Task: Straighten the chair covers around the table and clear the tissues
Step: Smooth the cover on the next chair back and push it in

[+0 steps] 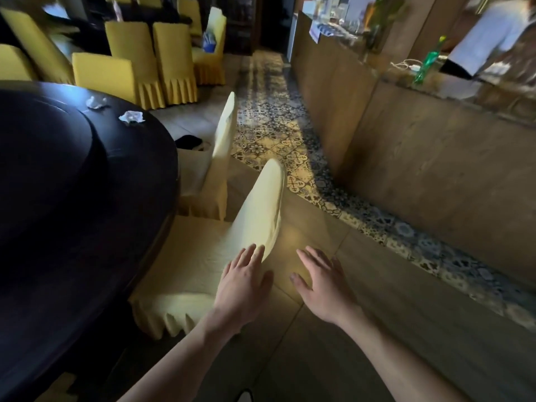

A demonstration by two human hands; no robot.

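A chair in a pale yellow cover (255,210) stands tucked against the dark round table (72,175). My left hand (243,282) is open, its fingertips at the lower edge of the chair back. My right hand (322,282) hovers open beside it over the floor, touching nothing. A second covered chair (223,132) stands further along the table. Two crumpled white tissues lie on the tabletop near its far edge, one (132,116) closer to the rim, the other (96,102) behind it.
Several brighter yellow covered chairs (150,65) crowd the back left around another table. A long wooden counter (420,146) runs along the right, with a green bottle (426,63) on it and a person in white (490,39) behind. A patterned tile strip (290,134) edges the floor.
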